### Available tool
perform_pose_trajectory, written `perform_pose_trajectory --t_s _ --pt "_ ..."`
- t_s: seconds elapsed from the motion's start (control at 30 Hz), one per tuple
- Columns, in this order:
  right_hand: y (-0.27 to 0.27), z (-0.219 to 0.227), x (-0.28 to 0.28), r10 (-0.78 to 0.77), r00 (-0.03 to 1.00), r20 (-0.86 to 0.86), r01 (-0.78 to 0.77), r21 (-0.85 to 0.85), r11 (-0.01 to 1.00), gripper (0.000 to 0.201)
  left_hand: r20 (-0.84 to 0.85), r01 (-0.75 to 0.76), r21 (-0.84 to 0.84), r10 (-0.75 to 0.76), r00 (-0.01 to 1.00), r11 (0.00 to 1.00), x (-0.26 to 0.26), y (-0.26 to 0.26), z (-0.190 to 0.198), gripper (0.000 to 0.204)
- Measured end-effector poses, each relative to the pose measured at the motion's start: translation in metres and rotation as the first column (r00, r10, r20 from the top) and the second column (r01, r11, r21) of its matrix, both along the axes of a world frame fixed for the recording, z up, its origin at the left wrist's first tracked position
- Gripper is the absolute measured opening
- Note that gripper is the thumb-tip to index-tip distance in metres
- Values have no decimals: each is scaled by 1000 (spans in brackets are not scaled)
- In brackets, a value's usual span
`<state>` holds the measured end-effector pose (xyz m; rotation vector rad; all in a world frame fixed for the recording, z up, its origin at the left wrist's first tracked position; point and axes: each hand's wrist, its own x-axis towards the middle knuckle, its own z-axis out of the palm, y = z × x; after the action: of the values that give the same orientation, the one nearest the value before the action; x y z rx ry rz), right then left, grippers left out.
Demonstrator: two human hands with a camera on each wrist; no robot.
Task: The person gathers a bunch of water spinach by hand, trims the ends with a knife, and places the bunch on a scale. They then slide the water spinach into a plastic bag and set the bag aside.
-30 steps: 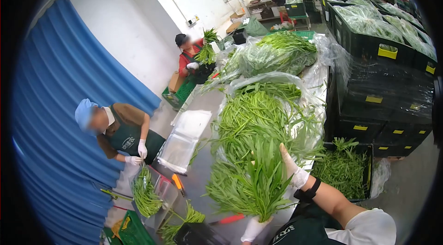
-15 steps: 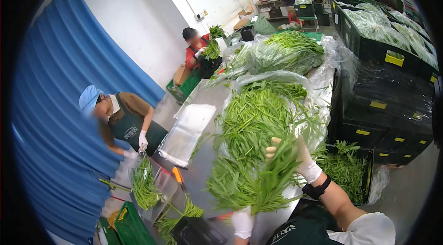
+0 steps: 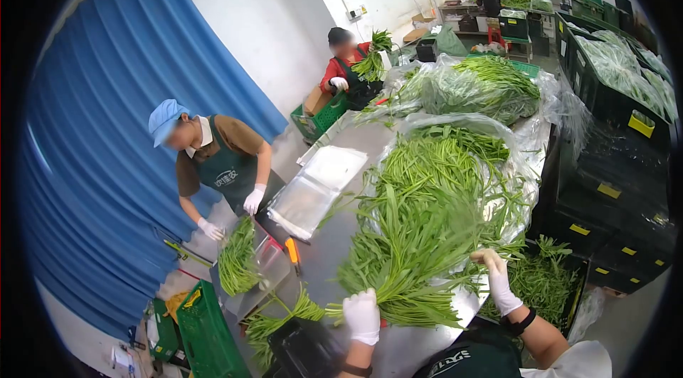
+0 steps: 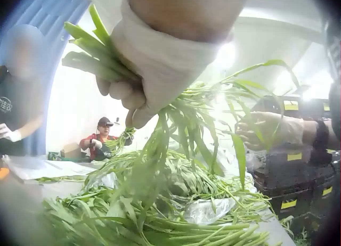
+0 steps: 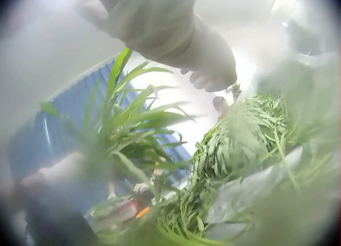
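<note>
My gloved left hand (image 3: pixel 362 315) grips a bunch of leafy greens, which looks like water spinach, over the near side of the table. In the left wrist view, thick stem ends (image 4: pixel 93 57) poke out past the curled fingers, while long narrow leaves (image 4: pixel 200 131) trail out the other side. My gloved right hand (image 3: pixel 498 280) is raised at the table's right edge, holding nothing, its fingers loosely bent. Between and beyond the hands spreads a large heap of the same greens (image 3: pixel 427 186), lying on an opened clear plastic bag (image 3: pixel 526 197).
Left of the heap lie a stack of clear bags (image 3: pixel 316 189) and an orange-handled knife (image 3: pixel 292 251). A black container (image 3: pixel 306 349) stands near my left forearm. Stacked black crates (image 3: pixel 605 186) line the right side. Across the table a person in a blue cap (image 3: pixel 228 157) handles greens.
My right hand has come off the greens and moved right. My left hand has risen leftward with the bunch. The person across has shifted their hands apart, and the head view has turned left.
</note>
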<state>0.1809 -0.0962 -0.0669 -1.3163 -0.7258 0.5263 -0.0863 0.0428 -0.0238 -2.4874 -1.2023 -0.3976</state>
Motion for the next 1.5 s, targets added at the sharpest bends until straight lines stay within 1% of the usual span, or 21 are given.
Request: perform_pose_trajectory --t_s 0.13,0.23,0.27,0.4,0.53,0.57,0.63,0.83,0.97,1.03,1.1,1.17,1.23,1.27,1.3,1.33,1.37,1.4,1.43,1.47,1.5 --pt "-8 17 -15 -7 998 69 7 5 1000 23 6 10 24 -10 1000 1000 9 0 2 7" --pt "-8 57 -24 -175 826 536 94 176 980 12 -7 9 31 -9 1000 999 12 0 4 8" --pt "-6 75 -26 -173 825 539 94 171 981 12 -31 10 36 -9 999 999 13 0 4 8" --pt "20 128 -40 -45 357 933 -192 120 974 21 -165 16 24 -12 986 1000 20 -5 11 10" --pt "59 103 -57 278 10 961 -274 -265 925 6 -166 21 -7 -22 986 1000 27 -7 13 11" --pt "64 97 -62 278 6 960 -276 -266 924 6 -141 24 -8 -25 990 1000 28 -9 14 11" --pt "68 87 -71 264 -180 948 -206 -298 932 8 -112 20 -12 -21 993 1000 30 -11 14 12" --pt "69 94 -82 166 -315 935 -172 -228 958 9 -101 -1 -15 0 995 1000 33 -11 15 11" --pt "71 87 -84 147 -283 948 -176 -202 963 10 -107 17 -36 -21 994 999 36 -13 10 12" --pt "73 85 -76 196 84 977 -217 -174 960 11 -113 40 -44 -45 993 998 37 -14 6 12" --pt "63 96 -47 -24 371 928 -84 60 995 11 -91 36 -49 -41 995 998 36 -11 4 12" --pt "45 104 1 -366 392 844 178 320 930 10 -106 37 -38 -41 993 999 33 -11 10 10" --pt "7 107 48 -369 267 890 521 188 832 20 -127 38 -27 -41 991 999 29 -11 14 9" --pt "-5 109 63 -348 200 916 645 144 750 25 69 88 -186 -76 995 979 27 -10 16 8" --pt "-14 105 72 -357 223 907 657 130 742 30 264 165 -328 -78 962 930 25 -8 17 9" --pt "-19 101 74 -364 247 898 669 114 734 36 259 165 -327 -80 963 930 29 -7 18 9" --pt "-24 97 66 -365 339 867 603 98 792 43 576 328 -740 302 760 587 37 -4 18 12" --pt "-25 86 55 -356 440 824 501 103 859 46 488 630 -768 741 461 114 43 -2 18 21" --pt "-25 80 37 -300 497 814 399 93 912 49 532 839 -544 761 370 -28 42 0 17 20" --pt "-26 84 15 -198 523 829 277 55 959 51 524 834 -551 762 380 -38 46 0 14 20" --pt "-25 72 -3 -132 552 823 154 55 987 54 457 941 -333 863 215 -58 53 -1 11 18"
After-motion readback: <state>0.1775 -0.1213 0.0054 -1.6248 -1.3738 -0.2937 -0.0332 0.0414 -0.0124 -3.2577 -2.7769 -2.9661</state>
